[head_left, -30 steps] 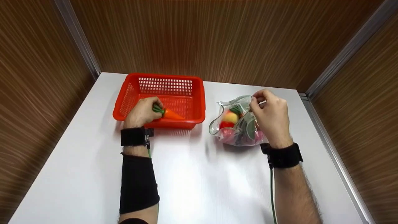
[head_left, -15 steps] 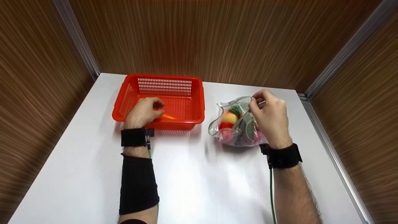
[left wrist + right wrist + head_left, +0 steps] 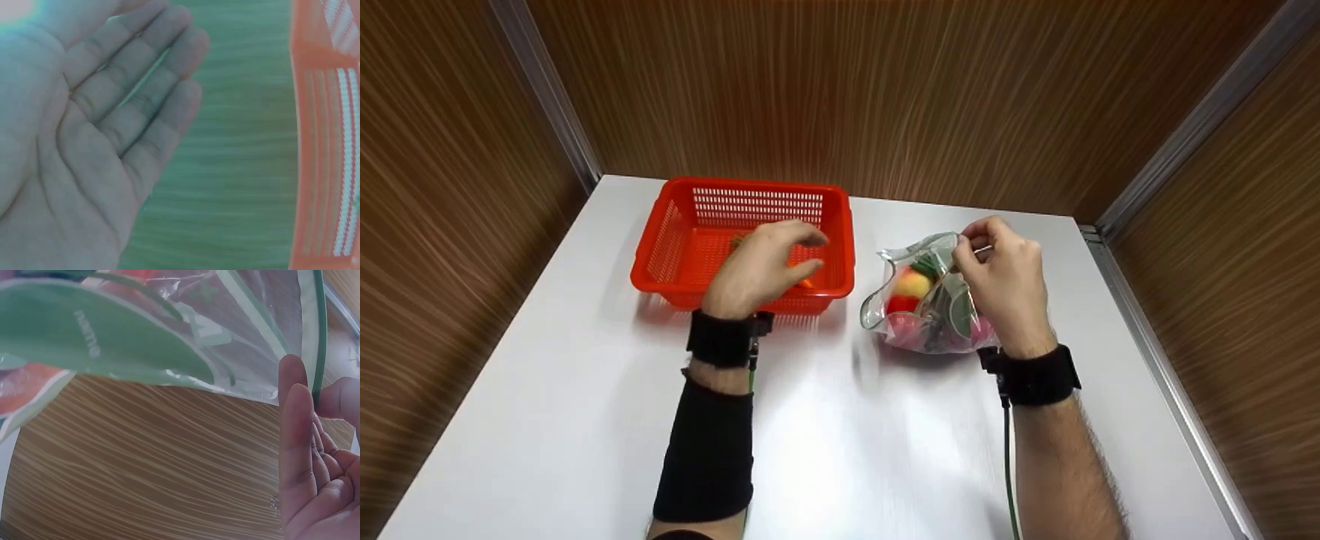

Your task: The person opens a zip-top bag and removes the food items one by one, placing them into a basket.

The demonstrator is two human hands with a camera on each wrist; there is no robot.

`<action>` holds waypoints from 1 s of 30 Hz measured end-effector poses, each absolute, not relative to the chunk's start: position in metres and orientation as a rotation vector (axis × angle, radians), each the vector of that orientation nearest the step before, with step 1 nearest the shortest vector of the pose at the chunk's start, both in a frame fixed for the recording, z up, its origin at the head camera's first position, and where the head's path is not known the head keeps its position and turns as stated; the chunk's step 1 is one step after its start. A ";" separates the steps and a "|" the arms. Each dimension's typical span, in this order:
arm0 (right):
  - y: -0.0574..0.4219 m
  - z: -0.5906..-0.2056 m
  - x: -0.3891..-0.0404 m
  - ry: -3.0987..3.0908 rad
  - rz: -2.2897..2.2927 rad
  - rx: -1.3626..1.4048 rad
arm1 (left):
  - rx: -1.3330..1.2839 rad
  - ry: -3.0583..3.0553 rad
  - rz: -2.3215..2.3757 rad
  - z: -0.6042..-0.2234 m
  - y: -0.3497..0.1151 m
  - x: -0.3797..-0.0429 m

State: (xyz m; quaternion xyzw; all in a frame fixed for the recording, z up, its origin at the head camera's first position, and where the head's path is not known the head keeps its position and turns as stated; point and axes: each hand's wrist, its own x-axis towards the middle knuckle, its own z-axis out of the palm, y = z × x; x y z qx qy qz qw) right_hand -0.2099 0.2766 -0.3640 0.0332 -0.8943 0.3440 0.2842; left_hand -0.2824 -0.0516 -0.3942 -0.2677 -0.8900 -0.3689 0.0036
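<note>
Over the front side of the red basket point(image 3: 844, 247) hovers my left hand point(image 3: 761, 266), holding nothing. Its relaxed fingers point(image 3: 135, 73) show bare in the left wrist view. Inside the basket lies a carrot point(image 3: 805, 283), mostly hidden behind the hand; a bit of its green top shows. My right hand point(image 3: 1005, 281) pinches the upper edge of a clear zip bag point(image 3: 877, 300) with green trim between thumb and fingers. Within the bag are a yellow-and-red fruit point(image 3: 913, 283) and several pink and green pieces. The right wrist view shows the bag's green panel point(image 3: 107, 332) close up.
The basket and bag stand on a white tabletop point(image 3: 825, 442). Brown wood-grain panels point(image 3: 840, 90) close off the back and both sides. A green cable point(image 3: 1009, 465) runs along the right forearm.
My left hand has let go of the carrot, leaving it in the basket, and has moved right with its fingers spread apart. The right hand keeps its pinch on the bag, shifting slightly left.
</note>
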 end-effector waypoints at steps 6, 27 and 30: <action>0.271 -0.366 -0.209 -2.395 0.959 0.075 | -1.116 -2.645 -1.116 -0.390 -0.021 -0.272; 0.255 -0.370 -0.208 -2.438 0.725 0.229 | -1.464 -2.664 -0.852 -0.431 0.070 -0.264; 0.255 -0.372 -0.209 -2.441 0.719 0.234 | -1.457 -2.671 -0.836 -0.438 0.075 -0.264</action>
